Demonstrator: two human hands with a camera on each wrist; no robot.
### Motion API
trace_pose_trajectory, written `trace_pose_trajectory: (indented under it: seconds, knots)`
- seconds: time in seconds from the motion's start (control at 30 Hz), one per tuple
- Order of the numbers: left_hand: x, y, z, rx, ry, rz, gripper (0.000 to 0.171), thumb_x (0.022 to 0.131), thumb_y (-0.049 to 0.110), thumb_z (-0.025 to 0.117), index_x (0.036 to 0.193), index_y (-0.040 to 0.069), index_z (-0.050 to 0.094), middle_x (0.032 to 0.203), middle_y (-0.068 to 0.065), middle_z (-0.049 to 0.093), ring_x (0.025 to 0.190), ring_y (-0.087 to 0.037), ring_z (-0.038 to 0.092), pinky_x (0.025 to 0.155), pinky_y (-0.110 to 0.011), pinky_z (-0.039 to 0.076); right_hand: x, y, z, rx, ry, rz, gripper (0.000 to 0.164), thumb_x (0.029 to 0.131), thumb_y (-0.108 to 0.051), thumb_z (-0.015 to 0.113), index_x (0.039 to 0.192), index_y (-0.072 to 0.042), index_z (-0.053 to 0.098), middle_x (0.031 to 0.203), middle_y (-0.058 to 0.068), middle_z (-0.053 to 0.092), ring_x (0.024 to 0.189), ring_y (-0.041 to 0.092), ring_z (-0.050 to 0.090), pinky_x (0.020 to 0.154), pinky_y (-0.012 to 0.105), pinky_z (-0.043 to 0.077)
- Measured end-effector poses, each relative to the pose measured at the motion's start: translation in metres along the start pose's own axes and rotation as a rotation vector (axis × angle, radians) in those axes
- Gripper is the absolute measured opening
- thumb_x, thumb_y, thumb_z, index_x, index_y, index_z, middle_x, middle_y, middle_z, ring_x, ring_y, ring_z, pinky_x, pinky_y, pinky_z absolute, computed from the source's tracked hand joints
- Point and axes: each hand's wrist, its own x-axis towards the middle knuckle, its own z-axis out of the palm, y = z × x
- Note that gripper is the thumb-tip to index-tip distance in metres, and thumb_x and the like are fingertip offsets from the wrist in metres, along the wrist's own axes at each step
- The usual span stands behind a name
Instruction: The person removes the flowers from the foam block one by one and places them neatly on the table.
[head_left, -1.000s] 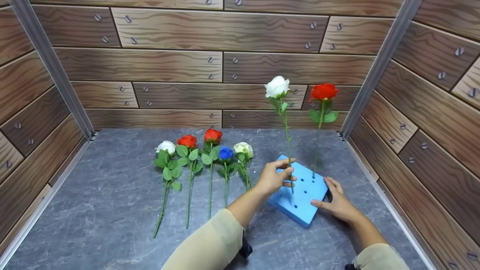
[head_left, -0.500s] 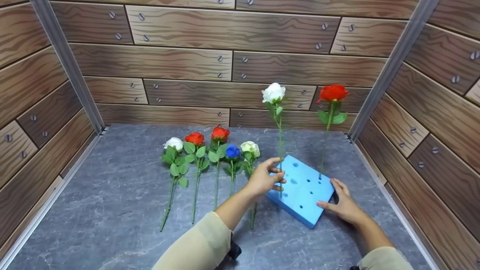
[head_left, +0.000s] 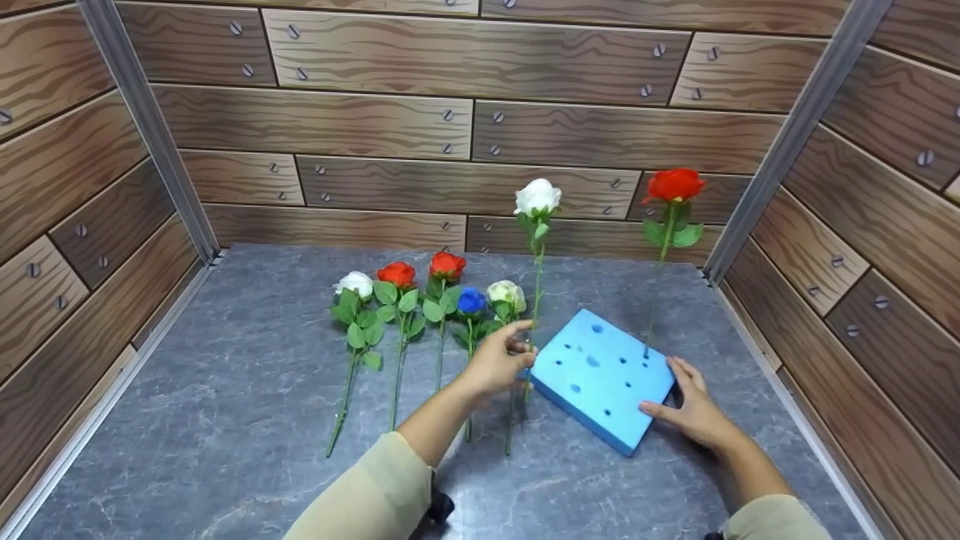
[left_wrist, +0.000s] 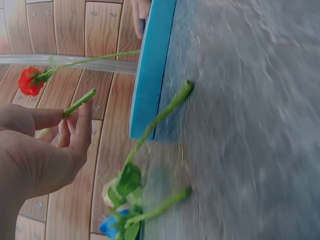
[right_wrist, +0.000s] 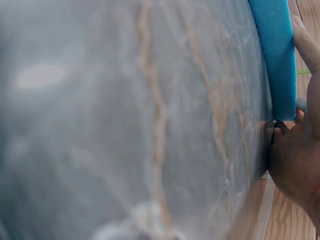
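My left hand (head_left: 495,364) pinches the green stem of a white rose (head_left: 538,196), holding it upright at the left edge of a blue foam block (head_left: 600,390). The stem's lower end (left_wrist: 82,101) is free in the left wrist view, above the table and apart from the block. My right hand (head_left: 694,409) grips the block's right corner, thumb on the top and fingers along the side. Several holes dot the block's top. One red rose (head_left: 675,185) stands upright in a hole near the right corner.
Left of the block, several roses lie on the grey marbled table (head_left: 225,390): a white rose (head_left: 355,283), a red rose (head_left: 396,274), another red rose (head_left: 447,265), a blue rose (head_left: 471,300) and a pale green rose (head_left: 506,294). Wood-patterned walls (head_left: 360,127) enclose the table.
My left hand has moved left with the white rose, from over the block to beside its left edge. My right hand keeps its grip on the block. The head view has shifted slightly.
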Motion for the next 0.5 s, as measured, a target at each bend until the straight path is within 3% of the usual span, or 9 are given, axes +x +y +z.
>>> trace_pose_trajectory:
  seconds: [0.13,0.33,0.5]
  knots:
    - [-0.008,0.002,-0.012,-0.003,-0.022,-0.008,0.062,0.108,0.001,0.063,0.164,0.022,0.048,0.127,-0.016,0.063,0.128,-0.041,0.065,0.081,-0.041,0.07,0.0,0.001,0.0,-0.012,0.004,-0.01,0.118,0.096,-0.041,0.083,0.172,0.004,0.004,0.175,0.035,-0.003,0.158,0.067,0.01,0.127,0.085,0.02]
    - [-0.022,0.001,-0.035,0.01,-0.002,-0.005,0.064,0.106,-0.004,0.062,0.164,0.02,0.047,0.141,-0.028,0.059,0.119,-0.035,0.068,0.086,-0.047,0.071,0.002,0.002,0.0,-0.024,0.007,-0.011,0.118,0.096,-0.041,0.082,0.172,0.003,0.005,0.175,0.036,-0.003,0.158,0.068,0.011,0.126,0.085,0.02]
    - [-0.036,-0.003,-0.052,0.025,0.033,-0.044,0.063,0.106,-0.002,0.063,0.163,0.022,0.049,0.148,-0.024,0.052,0.116,-0.033,0.067,0.078,-0.04,0.07,0.002,0.004,0.0,-0.024,0.001,-0.005,0.118,0.096,-0.042,0.082,0.172,0.003,0.004,0.175,0.036,-0.003,0.158,0.068,0.012,0.126,0.085,0.021]
